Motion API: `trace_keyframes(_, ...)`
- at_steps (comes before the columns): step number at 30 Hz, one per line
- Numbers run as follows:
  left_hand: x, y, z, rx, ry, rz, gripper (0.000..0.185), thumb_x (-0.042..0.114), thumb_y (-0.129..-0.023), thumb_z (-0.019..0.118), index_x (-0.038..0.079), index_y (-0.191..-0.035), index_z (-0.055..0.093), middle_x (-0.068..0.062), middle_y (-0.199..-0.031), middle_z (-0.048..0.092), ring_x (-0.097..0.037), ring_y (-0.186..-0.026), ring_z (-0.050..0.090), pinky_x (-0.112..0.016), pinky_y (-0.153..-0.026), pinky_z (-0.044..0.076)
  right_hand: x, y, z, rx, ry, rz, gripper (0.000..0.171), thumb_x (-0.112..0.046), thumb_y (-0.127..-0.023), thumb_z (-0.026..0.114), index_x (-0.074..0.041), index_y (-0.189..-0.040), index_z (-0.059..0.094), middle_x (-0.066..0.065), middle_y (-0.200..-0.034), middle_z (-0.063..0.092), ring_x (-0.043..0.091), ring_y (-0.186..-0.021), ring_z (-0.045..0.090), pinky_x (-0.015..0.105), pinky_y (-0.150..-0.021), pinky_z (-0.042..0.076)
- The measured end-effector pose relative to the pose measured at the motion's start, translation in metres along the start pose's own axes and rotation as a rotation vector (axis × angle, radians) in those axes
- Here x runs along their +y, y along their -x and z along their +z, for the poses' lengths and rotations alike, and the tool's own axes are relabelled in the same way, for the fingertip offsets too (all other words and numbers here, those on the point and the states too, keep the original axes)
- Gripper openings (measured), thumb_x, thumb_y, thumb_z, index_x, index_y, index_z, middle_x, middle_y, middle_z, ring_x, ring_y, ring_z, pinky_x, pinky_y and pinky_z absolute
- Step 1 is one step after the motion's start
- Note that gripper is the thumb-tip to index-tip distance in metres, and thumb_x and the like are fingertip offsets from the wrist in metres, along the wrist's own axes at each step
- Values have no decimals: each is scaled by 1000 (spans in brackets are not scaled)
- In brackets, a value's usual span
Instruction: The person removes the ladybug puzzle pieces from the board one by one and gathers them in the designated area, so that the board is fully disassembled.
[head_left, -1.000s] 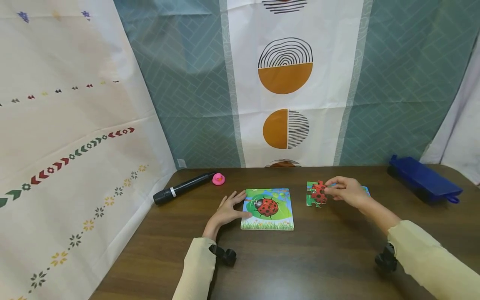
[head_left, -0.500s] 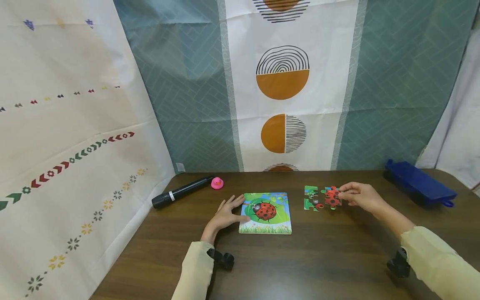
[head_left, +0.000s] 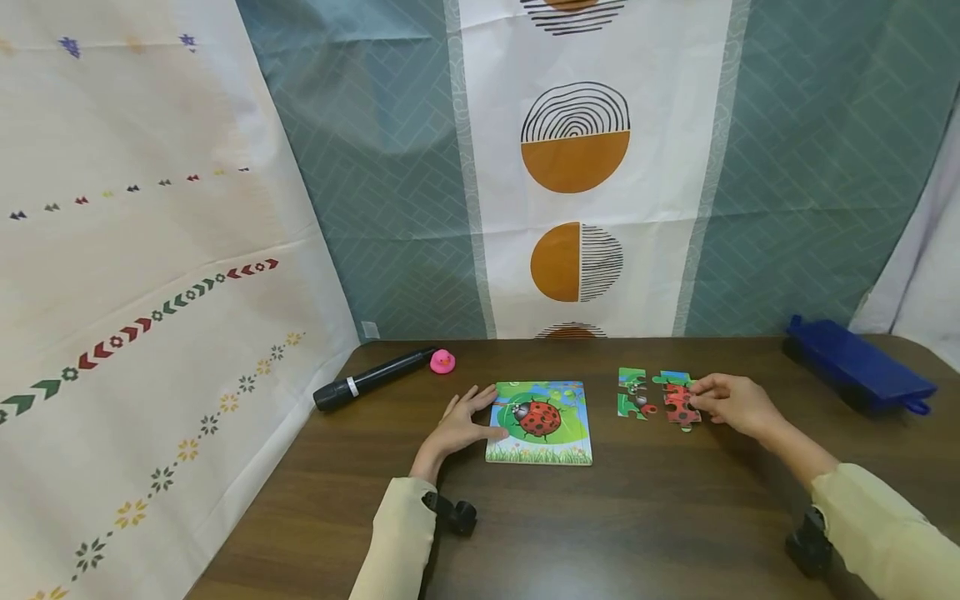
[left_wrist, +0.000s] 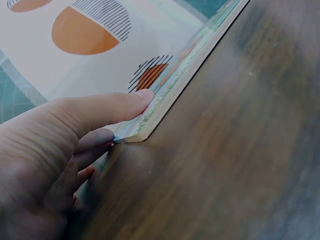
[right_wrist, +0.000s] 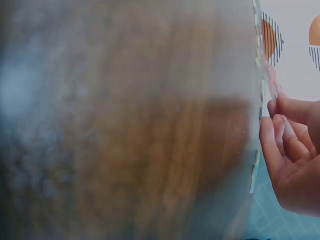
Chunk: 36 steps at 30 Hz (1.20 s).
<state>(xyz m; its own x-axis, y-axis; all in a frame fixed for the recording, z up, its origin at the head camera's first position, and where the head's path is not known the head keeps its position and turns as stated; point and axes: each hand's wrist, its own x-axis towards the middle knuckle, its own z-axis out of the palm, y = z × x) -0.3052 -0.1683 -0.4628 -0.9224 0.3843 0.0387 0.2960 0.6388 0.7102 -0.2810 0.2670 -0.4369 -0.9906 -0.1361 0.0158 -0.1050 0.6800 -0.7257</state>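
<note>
In the head view my left hand rests at the left edge of a square ladybug picture board. The left wrist view has the thumb lying straight on top of the board, with the other fingers along its side. To the right, my right hand pinches a red, black-spotted jigsaw piece between thumb and fingers. It overlaps a blue-and-red jigsaw piece just behind it. Left of these lie green jigsaw pieces showing part of a ladybug's head. The right wrist view shows pieces edge-on.
A black flashlight-like cylinder with a white band lies at the back left, beside a pink toy duck. A blue case is at the back right. Patterned cloths hang behind and left of the wooden table.
My right hand has shifted the red piece rightward and slightly nearer, off the green pieces, which now show more fully. My left hand has stayed on the board.
</note>
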Motion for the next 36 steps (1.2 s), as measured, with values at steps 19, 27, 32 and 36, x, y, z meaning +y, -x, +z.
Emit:
trace_keyframes(19,2,-3,1,9,-2,-14,77,34,-76,75,14,-142,40,0,-153,33,-26,-147,14,-52,-119,-1,6,0,0,35,158,-33,30,-28,-90,61,-1,-102,65,15,-88,70,11,-61,59,27,-54,48)
trace_keyframes(27,1,0,1,13,12,-21,78,34,-75,76,14,-142,41,1,-153,32,-27,-148,12,-53,-119,-2,7,-2,5,21,174,-42,28,-25,-89,61,-2,-104,64,3,-78,64,12,-59,56,27,-53,46)
trace_keyframes(32,1,1,1,13,9,-12,78,35,-75,76,13,-142,41,0,-153,32,-28,-147,13,-53,-119,-2,6,-3,6,24,159,-36,27,-23,-89,61,-1,-104,63,5,-79,64,13,-59,56,28,-53,47)
trace_keyframes(36,1,0,1,15,13,-9,78,34,-75,76,13,-142,41,0,-153,33,-28,-147,13,-53,-119,-2,5,-3,6,27,158,-34,26,-23,-89,61,-1,-102,63,5,-77,63,13,-58,55,27,-53,46)
